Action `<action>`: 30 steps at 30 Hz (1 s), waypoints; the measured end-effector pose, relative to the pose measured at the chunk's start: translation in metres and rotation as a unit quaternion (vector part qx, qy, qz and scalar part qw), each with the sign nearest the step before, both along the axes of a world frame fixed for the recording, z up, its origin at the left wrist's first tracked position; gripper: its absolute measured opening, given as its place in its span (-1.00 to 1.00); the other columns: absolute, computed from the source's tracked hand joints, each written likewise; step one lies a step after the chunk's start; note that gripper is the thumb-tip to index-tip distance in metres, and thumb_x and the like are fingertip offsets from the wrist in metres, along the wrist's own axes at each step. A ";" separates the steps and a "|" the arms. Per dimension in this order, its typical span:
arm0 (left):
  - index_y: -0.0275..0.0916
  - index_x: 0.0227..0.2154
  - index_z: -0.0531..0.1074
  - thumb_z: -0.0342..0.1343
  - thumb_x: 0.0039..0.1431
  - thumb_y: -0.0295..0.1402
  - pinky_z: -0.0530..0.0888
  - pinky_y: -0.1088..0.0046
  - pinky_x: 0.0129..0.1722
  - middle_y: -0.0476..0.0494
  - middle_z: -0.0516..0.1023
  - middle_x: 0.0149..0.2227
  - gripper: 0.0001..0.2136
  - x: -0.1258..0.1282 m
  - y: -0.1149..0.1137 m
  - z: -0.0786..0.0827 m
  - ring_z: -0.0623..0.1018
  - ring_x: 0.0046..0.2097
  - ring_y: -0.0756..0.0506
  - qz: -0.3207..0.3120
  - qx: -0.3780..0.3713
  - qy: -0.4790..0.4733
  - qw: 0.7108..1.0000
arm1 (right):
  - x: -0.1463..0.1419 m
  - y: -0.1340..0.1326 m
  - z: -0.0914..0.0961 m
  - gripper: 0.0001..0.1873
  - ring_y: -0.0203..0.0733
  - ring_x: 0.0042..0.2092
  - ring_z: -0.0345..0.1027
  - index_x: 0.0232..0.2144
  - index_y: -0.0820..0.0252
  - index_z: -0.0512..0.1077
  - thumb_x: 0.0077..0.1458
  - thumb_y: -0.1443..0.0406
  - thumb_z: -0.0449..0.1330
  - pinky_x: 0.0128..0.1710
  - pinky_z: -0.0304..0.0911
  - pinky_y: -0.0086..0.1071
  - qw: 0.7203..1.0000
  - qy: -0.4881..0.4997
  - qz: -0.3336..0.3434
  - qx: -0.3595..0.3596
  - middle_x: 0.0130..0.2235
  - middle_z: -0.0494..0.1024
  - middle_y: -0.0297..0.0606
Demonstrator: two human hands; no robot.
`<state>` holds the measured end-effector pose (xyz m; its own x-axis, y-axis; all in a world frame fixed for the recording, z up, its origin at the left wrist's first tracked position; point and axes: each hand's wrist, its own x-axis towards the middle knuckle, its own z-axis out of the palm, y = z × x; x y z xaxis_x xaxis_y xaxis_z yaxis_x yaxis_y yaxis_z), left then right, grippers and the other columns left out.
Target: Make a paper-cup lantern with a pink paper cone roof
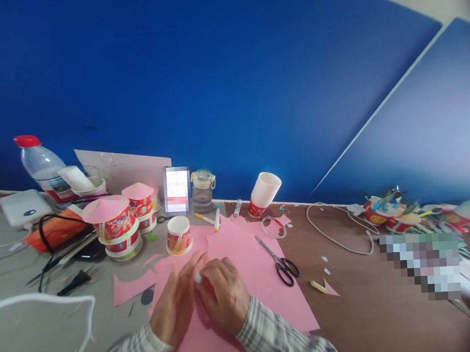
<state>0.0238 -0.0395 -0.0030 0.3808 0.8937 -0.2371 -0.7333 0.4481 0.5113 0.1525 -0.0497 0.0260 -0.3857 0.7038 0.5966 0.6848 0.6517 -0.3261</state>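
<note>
Head view: left hand (174, 305) and right hand (224, 292) close together over large flat pink paper sheet (270, 289) on the grey-and-brown counter (367, 290). Right grip curled nearly closed, apparently pinching small whitish piece (198, 277) at the fingertips, between the hands; too small to tell what it is. Left grip: fingers mostly straight and together, cannot tell if it has hold of anything. Step in hand, judging by pose: close two-handed fingertip work above the sheet. Next move seems to call for a steady left hand and a light, exact right pinch. Short red-and-white paper cup (179, 236) upright just beyond; black-handled metal scissors (276, 260) across the sheet's right edge, untouched
</note>
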 end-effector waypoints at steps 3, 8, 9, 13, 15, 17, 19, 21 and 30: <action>-0.14 -0.19 0.39 0.00 -0.16 0.04 -0.01 0.22 0.16 -0.08 0.45 -0.04 -0.51 0.002 0.000 0.002 0.14 0.13 -0.17 0.007 0.009 0.001 1.000 | 0.002 0.001 0.002 -0.95 -0.20 -0.36 0.36 -0.35 0.15 0.31 0.11 0.39 0.08 -0.37 0.22 -0.33 1.000 -0.002 -0.005 0.014 -0.38 0.48 -0.32; -0.16 -0.23 0.39 0.03 -0.14 -0.01 0.28 0.14 -0.02 -0.15 0.53 -0.21 -0.57 0.008 -0.004 0.010 0.38 -0.06 -0.22 -0.054 0.004 -0.052 0.997 | 0.007 0.003 0.003 -0.94 -0.21 -0.33 0.36 -0.31 0.16 0.30 0.11 0.37 0.08 -0.32 0.26 -0.33 1.000 0.012 -0.015 0.011 -0.34 0.48 -0.30; -0.15 -0.23 0.39 0.06 -0.15 -0.03 0.34 0.15 -0.09 -0.14 0.53 -0.24 -0.57 0.008 -0.005 0.011 0.42 -0.11 -0.21 -0.072 0.003 -0.049 0.996 | 0.008 0.004 0.002 -0.95 -0.21 -0.35 0.36 -0.31 0.16 0.29 0.13 0.37 0.07 -0.33 0.26 -0.33 1.000 0.010 -0.019 0.006 -0.35 0.48 -0.30; -0.13 -0.27 0.40 0.22 -0.21 -0.23 0.43 0.28 -0.30 -0.04 0.51 -0.46 -0.66 0.009 -0.007 0.011 0.48 -0.28 -0.15 -0.091 0.036 0.020 0.995 | 0.009 0.007 -0.001 -0.92 -0.20 -0.38 0.35 -0.35 0.16 0.31 0.16 0.37 0.02 -0.35 0.27 -0.32 0.999 -0.023 -0.017 -0.018 -0.36 0.46 -0.29; -0.12 -0.28 0.41 0.26 -0.25 -0.35 0.44 0.35 -0.36 0.00 0.49 -0.51 -0.64 0.010 -0.007 0.009 0.48 -0.35 -0.11 -0.070 0.050 0.062 0.994 | 0.008 0.008 -0.003 -0.91 -0.20 -0.37 0.36 -0.35 0.16 0.32 0.15 0.38 0.02 -0.34 0.28 -0.33 0.999 -0.024 -0.017 -0.036 -0.35 0.45 -0.28; -0.13 -0.30 0.42 0.28 -0.28 -0.38 0.43 0.40 -0.44 0.02 0.49 -0.53 -0.64 0.011 -0.006 0.008 0.47 -0.43 -0.06 -0.054 0.046 0.091 0.993 | 0.007 0.008 -0.005 -0.91 -0.21 -0.37 0.36 -0.34 0.16 0.32 0.13 0.41 0.03 -0.35 0.30 -0.36 0.998 0.001 -0.026 -0.063 -0.34 0.45 -0.28; -0.15 -0.33 0.44 0.28 -0.30 -0.36 0.43 0.42 -0.50 0.02 0.48 -0.57 -0.66 0.011 -0.004 0.007 0.44 -0.49 -0.03 -0.052 0.031 0.106 0.993 | 0.006 0.008 -0.006 -0.89 -0.23 -0.36 0.36 -0.33 0.15 0.32 0.11 0.42 0.04 -0.36 0.32 -0.40 0.994 0.042 -0.032 -0.091 -0.32 0.44 -0.28; -0.15 -0.33 0.44 0.28 -0.33 -0.35 0.43 0.42 -0.53 0.02 0.48 -0.58 -0.64 0.010 -0.002 0.007 0.44 -0.50 -0.04 -0.054 0.009 0.110 0.992 | 0.006 0.009 -0.007 -0.87 -0.24 -0.35 0.37 -0.32 0.15 0.33 0.10 0.43 0.04 -0.35 0.34 -0.41 0.989 0.087 -0.025 -0.117 -0.30 0.43 -0.28; -0.18 -0.37 0.46 0.26 -0.41 -0.41 0.46 0.28 -0.43 -0.08 0.56 -0.46 -0.64 0.006 0.002 0.006 0.49 -0.40 -0.15 -0.039 -0.045 0.093 0.994 | 0.018 0.017 0.003 -0.85 -0.33 -0.44 0.36 -0.41 0.13 0.36 -0.03 0.48 0.12 -0.46 0.30 -0.51 0.961 0.192 -0.041 -0.196 -0.40 0.44 -0.40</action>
